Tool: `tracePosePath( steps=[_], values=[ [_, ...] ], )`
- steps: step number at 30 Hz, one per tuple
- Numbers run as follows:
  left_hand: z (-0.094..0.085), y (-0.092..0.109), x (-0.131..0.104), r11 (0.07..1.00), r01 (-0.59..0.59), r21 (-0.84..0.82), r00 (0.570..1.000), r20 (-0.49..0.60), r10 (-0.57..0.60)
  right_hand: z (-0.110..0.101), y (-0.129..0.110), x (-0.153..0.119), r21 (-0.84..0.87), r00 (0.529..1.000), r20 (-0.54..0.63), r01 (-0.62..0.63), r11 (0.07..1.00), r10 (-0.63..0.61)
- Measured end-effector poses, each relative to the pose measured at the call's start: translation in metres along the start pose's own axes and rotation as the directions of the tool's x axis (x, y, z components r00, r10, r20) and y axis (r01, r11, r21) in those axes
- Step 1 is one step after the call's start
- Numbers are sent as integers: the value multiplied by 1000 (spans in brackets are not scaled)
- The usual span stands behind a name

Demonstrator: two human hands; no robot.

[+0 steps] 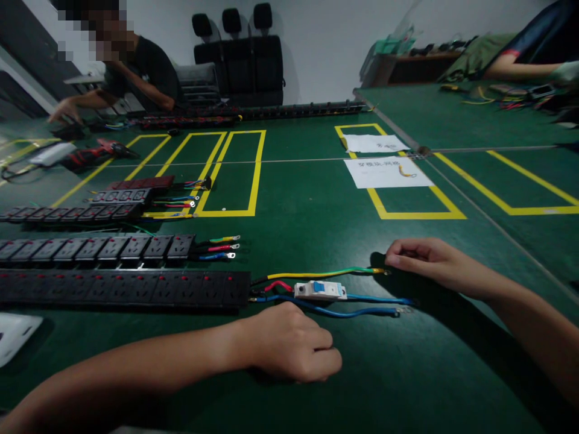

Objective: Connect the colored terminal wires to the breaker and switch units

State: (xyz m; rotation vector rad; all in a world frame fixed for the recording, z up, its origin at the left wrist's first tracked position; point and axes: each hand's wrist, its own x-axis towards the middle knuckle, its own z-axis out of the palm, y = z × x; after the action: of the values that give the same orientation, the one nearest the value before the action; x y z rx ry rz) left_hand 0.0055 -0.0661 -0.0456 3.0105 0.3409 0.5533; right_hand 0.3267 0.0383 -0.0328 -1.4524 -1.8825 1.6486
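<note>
A long black socket strip (pixel 181 289) lies on the green table, with wires coming from its right end. A white breaker with a blue switch (pixel 319 290) sits among them, joined to red and blue wires. Above it runs a yellow-green wire (pixel 316 274) with a metal lug. My left hand (pixel 298 346) rests just below the blue wires, fingers curled, and what it holds, if anything, is hidden. My right hand (pixel 418 259) hovers beside the yellow-green wire's lug, its thumb and fingers close together; nothing can be made out between them.
A second socket strip (pixel 113 248) with lugged wires lies behind the first, and shorter strips (pixel 122 196) lie beyond. White paper sheets (pixel 384 175) lie at the back right. A red power tool (pixel 97 154) is at left. A person (pixel 151 72) sits at the back left; another's arm (pixel 520 66) is at right.
</note>
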Motion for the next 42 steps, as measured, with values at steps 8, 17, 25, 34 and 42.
tracePosePath(
  steps=[8,17,25,34,42],
  values=[
    [1,0,1,1000,1,0,1000,1,-1,1,-2,0,-20,1000,-3,25,999,-25],
    [1,0,0,1000,14,-27,1000,8,-13,2,-4,0,-18,1000,-2,8,1000,-8],
    [1,-1,0,1000,12,-26,1000,-1,-12,2,-3,0,-29,1000,-11,28,999,-29],
    [2,-1,0,1000,-2,-9,1000,3,2,1,-2,0,-35,999,-6,47,998,-47],
    [1,-1,1,1000,1,-10,1000,-15,-1,2,-2,0,-41,999,-20,48,998,-49]
  ],
)
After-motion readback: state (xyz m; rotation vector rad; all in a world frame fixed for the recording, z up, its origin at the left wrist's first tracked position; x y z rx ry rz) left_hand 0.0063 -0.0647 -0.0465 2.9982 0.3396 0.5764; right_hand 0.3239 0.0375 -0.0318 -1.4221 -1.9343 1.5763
